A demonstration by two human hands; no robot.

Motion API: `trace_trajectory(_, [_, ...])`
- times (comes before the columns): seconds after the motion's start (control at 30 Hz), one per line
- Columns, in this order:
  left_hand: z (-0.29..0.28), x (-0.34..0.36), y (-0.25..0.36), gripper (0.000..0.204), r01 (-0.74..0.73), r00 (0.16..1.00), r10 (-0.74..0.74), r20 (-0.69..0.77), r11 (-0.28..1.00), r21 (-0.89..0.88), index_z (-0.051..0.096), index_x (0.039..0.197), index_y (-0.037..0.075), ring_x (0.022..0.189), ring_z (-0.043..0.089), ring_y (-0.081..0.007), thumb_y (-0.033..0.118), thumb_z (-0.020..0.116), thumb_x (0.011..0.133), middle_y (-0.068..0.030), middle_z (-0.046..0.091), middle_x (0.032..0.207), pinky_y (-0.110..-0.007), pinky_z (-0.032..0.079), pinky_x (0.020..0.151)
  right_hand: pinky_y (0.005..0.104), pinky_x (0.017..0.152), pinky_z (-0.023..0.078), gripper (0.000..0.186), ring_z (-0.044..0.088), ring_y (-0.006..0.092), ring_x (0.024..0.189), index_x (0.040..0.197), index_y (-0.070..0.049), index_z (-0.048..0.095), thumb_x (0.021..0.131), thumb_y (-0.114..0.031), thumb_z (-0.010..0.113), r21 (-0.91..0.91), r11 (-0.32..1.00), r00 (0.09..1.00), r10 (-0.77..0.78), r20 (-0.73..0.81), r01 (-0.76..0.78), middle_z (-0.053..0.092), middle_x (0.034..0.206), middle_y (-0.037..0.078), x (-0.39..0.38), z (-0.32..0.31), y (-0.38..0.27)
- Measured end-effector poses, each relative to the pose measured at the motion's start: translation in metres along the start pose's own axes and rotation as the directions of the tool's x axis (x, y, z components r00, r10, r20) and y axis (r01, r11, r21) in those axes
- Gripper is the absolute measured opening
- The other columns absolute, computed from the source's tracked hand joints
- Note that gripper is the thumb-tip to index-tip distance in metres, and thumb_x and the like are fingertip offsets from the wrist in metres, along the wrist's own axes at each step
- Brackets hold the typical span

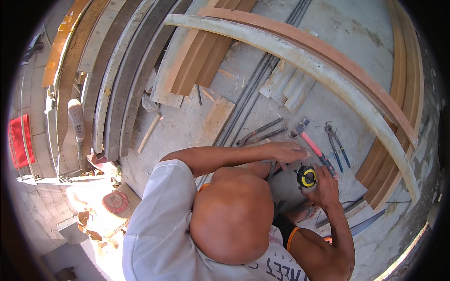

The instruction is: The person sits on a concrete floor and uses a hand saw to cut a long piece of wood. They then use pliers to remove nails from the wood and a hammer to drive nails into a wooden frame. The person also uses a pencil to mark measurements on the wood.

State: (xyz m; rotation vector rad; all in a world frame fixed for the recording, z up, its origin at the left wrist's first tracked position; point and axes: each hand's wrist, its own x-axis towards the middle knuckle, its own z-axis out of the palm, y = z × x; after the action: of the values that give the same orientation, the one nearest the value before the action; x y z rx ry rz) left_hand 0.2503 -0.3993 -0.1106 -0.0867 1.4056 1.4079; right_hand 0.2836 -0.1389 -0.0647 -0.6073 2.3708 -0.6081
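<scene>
A black-and-yellow tape measure [306,177] sits in my right hand [325,188], whose fingers close round its far side. My left hand [287,152] is just beyond it to the left, fingers stretched out and thumb apart, with nothing visible in it. Past my right hand lies a hammer [313,144] with a pinkish-red handle, its lower end close to my fingers. Pincers [336,144] with blue handles rest to the right of the hammer. Left of it lies a dark long-handled tool, like pincers [260,132].
A long whitish beam [300,55] and a reddish plank [328,49] cross the far side. Brown timbers [201,61] and grey boards [123,79] are stacked at left, more timbers [401,61] at right. Steel rods [248,98] run along the floor. A paper sack [123,201] stands at lower left.
</scene>
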Motion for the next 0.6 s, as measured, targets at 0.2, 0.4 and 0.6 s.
trace_trajectory(0.2, [0.027,0.03,-0.008,0.083,0.201,0.976,-0.173,0.129,0.947,-0.251,0.064,0.147,0.015,0.113,0.07,-0.0294,0.081,0.038,0.103,-0.0159,0.065,0.141,-0.053,0.061,0.083,0.042,0.086,0.058,0.078,0.071,0.0262,0.101,0.137,0.001,0.062,0.072,-0.025,0.097,0.341,0.934,0.979,-0.037,-0.203,0.106,0.069,0.109,0.014,0.004,0.003,-0.004])
trace_trajectory(0.4, [0.024,0.015,-0.009,0.105,0.188,0.975,-0.194,0.109,0.98,0.064,0.071,0.135,0.009,0.109,0.066,-0.0336,0.097,0.055,0.081,-0.0183,0.069,0.121,-0.045,0.057,0.069,0.0339,0.084,0.055,0.042,0.067,0.0122,0.094,0.123,0.002,0.07,0.091,-0.02,0.085,0.671,0.674,0.943,0.308,0.125,-0.309,0.073,0.106,0.006,-0.012,0.022,0.002])
trace_trajectory(0.6, [0.019,0.019,0.0,0.097,-0.139,0.968,0.026,0.251,0.884,0.446,0.072,0.118,0.0,0.09,0.07,-0.0215,0.086,0.077,0.073,-0.0121,0.07,0.092,-0.037,0.054,0.073,0.0335,0.085,0.053,0.028,0.067,0.0154,0.094,0.103,0.001,0.075,0.092,-0.023,0.083,0.831,0.426,0.929,0.257,0.266,-0.356,0.074,0.102,0.008,-0.006,0.006,0.002])
